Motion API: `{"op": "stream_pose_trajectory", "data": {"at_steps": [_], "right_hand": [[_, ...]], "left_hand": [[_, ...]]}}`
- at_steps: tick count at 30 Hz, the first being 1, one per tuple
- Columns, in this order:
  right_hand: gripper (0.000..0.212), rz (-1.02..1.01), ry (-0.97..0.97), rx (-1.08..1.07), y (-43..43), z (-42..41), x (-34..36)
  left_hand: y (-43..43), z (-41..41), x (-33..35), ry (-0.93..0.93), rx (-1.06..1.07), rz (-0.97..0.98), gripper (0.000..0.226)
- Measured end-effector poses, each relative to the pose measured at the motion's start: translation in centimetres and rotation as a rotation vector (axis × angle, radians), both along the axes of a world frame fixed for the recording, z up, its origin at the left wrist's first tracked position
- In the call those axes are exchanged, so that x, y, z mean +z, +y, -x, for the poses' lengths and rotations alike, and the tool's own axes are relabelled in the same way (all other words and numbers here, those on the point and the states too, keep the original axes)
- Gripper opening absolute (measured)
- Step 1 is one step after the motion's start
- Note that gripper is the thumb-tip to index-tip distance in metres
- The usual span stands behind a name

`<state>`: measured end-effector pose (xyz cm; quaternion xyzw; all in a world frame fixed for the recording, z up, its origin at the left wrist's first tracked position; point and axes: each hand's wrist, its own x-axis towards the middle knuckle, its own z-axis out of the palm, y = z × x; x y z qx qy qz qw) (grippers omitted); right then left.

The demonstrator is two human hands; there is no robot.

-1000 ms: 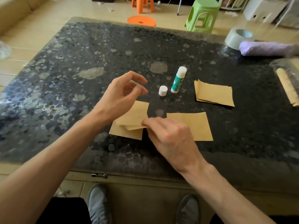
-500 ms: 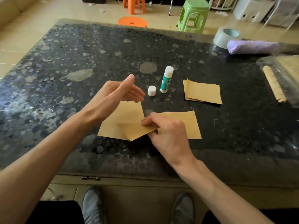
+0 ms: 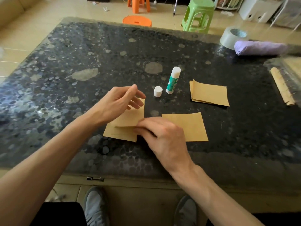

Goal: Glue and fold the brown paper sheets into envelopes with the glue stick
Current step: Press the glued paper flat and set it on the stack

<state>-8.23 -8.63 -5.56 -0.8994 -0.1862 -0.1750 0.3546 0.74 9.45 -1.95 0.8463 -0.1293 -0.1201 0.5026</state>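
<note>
A brown paper sheet [image 3: 125, 121] lies on the dark speckled table [image 3: 81, 88], partly folded. My right hand [image 3: 162, 137] pinches the folded flap at its right edge. Above the sheet's far part hovers my left hand [image 3: 120, 101], fingers relaxed and holding nothing. A second flat brown sheet [image 3: 190, 126] lies just right of my right hand. A small pile of brown sheets [image 3: 210, 93] sits farther right. The green and white glue stick [image 3: 173, 80] stands upright and uncapped, with its white cap [image 3: 158, 91] beside it on the left.
At the table's far right lie a roll of tape [image 3: 232, 37], a purple bundle [image 3: 260, 48] and a rolled brown paper [image 3: 281, 87]. Beyond the table stand a green stool [image 3: 198, 15] and orange stools [image 3: 137, 21]. My shoes show under the near edge.
My right hand has brought the lifted flap down flatter onto the sheet. My left hand opened and lowered towards the sheet's far side.
</note>
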Motion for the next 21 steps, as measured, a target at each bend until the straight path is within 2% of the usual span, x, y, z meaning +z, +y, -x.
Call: {"op": "stream_pose_trajectory", "data": {"at_steps": [5,9,13,21], "right_hand": [[0.016,-0.487,0.197,-0.206,-3.2,-0.4,2.0],[0.005,-0.720,0.317,-0.383,-5.8,-0.5,2.7],[0.006,-0.761,0.392,-0.445,-7.8,-0.2,2.5],[0.011,-0.644,0.541,-0.570,-12.9,0.1,2.1]], "left_hand": [[-1.5,0.8,1.6,0.120,0.040,0.137,0.067],[-2.9,1.7,1.4,0.085,0.002,0.146,0.029],[-4.5,2.1,0.3,0.082,0.005,0.156,0.045],[-6.8,1.9,-1.1,0.038,-0.055,0.121,0.035]]}}
